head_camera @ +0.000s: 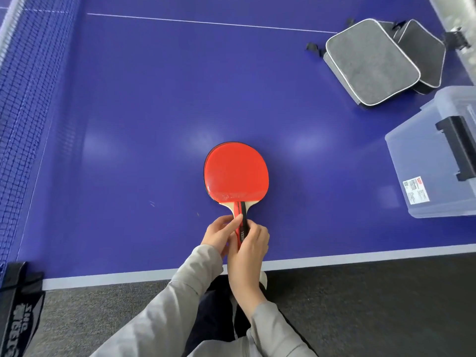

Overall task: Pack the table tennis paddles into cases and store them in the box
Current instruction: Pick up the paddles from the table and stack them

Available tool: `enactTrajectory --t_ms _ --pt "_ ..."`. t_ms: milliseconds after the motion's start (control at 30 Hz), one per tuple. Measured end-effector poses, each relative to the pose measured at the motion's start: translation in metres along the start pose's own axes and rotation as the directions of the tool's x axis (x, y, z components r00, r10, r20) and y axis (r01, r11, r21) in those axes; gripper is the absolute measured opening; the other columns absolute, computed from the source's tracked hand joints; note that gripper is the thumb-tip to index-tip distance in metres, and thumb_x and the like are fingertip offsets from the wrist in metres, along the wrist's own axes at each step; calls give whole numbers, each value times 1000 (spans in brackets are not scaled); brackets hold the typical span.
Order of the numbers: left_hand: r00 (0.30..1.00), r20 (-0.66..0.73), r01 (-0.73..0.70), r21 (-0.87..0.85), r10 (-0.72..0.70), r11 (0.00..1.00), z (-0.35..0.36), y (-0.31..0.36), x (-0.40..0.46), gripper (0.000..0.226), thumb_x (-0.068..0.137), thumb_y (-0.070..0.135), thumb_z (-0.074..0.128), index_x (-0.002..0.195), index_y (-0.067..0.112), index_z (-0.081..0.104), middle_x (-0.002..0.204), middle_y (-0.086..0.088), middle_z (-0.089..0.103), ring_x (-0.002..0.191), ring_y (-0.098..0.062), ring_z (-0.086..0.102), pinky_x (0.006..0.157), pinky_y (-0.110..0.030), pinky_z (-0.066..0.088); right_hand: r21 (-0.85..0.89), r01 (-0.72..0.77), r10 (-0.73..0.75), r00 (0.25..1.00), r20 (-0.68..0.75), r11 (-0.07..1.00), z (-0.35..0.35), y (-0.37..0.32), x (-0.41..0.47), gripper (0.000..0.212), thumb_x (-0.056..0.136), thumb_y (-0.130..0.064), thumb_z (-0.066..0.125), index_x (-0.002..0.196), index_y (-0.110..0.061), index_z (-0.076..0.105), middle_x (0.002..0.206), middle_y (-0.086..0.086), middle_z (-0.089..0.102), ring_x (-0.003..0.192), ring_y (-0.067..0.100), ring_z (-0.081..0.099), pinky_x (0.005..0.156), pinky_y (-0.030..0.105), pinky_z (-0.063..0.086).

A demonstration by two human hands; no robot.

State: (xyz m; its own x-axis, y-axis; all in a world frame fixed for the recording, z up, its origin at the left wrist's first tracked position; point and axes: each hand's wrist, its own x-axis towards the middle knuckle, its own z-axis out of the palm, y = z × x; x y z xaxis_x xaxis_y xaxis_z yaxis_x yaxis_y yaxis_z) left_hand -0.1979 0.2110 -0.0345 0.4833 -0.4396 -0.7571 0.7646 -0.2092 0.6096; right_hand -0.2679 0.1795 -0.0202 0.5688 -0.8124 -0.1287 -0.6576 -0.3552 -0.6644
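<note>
The red-faced table tennis paddles [236, 176], stacked with wooden handles striped red and black, lie flat on the blue table tennis table [144, 112] just in front of you, blades pointing away and handles toward the near edge; a dark rim peeking out behind the top blade suggests a second paddle underneath, though you cannot see it fully. Both your hands are together on the handles: your left hand [219, 234] pinches them from the left with curled fingers, and your right hand [251, 244] wraps them from the right, so the grip is shared and close. Expect the paddles to be light and stiff, with nothing that bends; the rubber faces look tacky rather than slippery and are the part most easily marked, so keep your hold on the handles and let the blades go untouched. If there are two, they may slide against each other, so squeeze both handles as one when you lift. Well apart, toward the far right of the table, lie two soft grey and black zipped cases with white piping [371, 63], one overlapping the other; they look floppy and will likely need one hand to hold the mouth open. Nearer you on the right stands the translucent plastic storage box with black latch [438, 161], lid on. A blue net [25, 99] runs along the left.
</note>
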Motion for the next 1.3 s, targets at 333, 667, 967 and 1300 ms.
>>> enactTrajectory --t_ms 333,667,967,1300 --pt "996 -44 -76 -8 76 997 -3 1 3 31 82 23 71 106 9 59 91 -15 68 74 -26 70 73 -48 58 -50 73 -66 990 127 996 -40 45 19 42 95 -26 50 136 -25 42 137 -7 40 130 10 32 101 29 26" --pt "987 -92 -147 -186 131 971 -31 14 -4 20 82 20 69 94 5 60 71 -10 70 62 -25 70 53 -33 56 -494 426 -248 888 386 758 -43 51 72 56 96 -36 44 147 -17 29 154 8 25 143 24 21 111 40 26" --pt "901 -349 -285 -31 256 958 -163 47 -31 12 84 15 67 91 6 62 75 -13 68 59 -24 70 49 -29 55 -558 493 -224 848 480 667 -34 50 81 60 98 -43 37 150 -20 19 159 7 10 147 24 7 116 39 19" --pt "890 -382 -216 121 247 969 -255 59 -47 5 86 13 64 90 10 64 66 -6 72 55 -18 70 50 -26 56 -577 490 -184 842 507 653 -32 47 83 62 97 -45 38 150 -20 18 159 6 9 147 24 6 115 39 23"
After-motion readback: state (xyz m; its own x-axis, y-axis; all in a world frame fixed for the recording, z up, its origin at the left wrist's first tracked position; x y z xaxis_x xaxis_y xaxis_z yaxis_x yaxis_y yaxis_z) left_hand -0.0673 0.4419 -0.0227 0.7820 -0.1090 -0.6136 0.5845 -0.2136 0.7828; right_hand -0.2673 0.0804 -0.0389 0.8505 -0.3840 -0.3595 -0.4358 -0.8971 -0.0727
